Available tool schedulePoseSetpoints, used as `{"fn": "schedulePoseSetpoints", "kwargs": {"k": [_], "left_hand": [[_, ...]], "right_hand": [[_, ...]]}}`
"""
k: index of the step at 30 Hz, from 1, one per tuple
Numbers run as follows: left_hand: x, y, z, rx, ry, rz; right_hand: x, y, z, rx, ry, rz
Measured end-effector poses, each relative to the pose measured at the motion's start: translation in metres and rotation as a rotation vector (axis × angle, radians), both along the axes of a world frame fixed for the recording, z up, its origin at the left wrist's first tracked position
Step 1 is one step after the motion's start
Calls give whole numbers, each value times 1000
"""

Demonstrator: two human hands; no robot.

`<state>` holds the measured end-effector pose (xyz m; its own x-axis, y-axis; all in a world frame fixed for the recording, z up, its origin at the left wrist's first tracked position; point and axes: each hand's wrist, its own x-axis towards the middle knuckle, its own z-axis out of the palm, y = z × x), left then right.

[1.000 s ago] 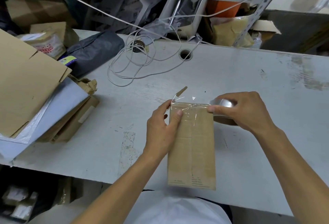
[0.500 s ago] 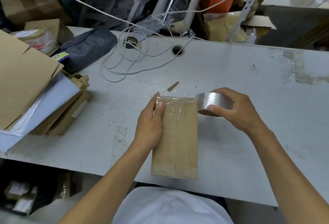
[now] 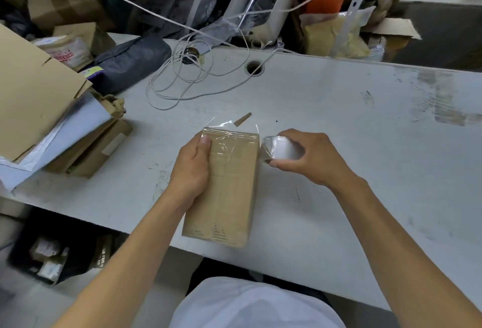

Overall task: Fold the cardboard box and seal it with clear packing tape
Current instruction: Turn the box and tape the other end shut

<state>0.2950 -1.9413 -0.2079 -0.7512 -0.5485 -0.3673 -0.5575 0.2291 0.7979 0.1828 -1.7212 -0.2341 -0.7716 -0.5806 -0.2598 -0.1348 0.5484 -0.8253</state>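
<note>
Nearest me, the cardboard box (image 3: 227,187) lies flat on the table (image 3: 339,124), its near end overhanging the table's front edge. My left hand (image 3: 191,168) grips the box's left side, thumb pressed on top near the far end. Just right of the box, my right hand (image 3: 310,157) is curled round the roll of clear packing tape (image 3: 277,149). A strip of tape (image 3: 229,133) lies across the far end of the box, loose ends sticking up past both corners; whether it is cut from the roll I cannot tell. I judge the sealing step is under way on that end: next the tape wants pressing down flat and its ends wrapped round the sides, left hand keeping the box steady. Beyond the box, a small cardboard scrap (image 3: 242,119) sits close by and could catch on sticky tape. Further off, a coil of white cord (image 3: 180,77) and a cable hole (image 3: 255,67). Left of the box, a pile of flattened cartons (image 3: 39,98), well apart.
</note>
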Motion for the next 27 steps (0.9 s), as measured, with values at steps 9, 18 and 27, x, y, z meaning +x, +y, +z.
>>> {"fn": "schedulePoseSetpoints", "kwargs": {"k": [9,18,27], "left_hand": [[2,-5,-1,-66,-1,0],[6,-10,-4,-167,-3,-17],[5,-2,-3,-208,6,1]], "right_hand": [[-11,30,-39,-295,-158,-247],[-27,45,-108,258,187,93],[-33,64,-94,272,44,-5]]}}
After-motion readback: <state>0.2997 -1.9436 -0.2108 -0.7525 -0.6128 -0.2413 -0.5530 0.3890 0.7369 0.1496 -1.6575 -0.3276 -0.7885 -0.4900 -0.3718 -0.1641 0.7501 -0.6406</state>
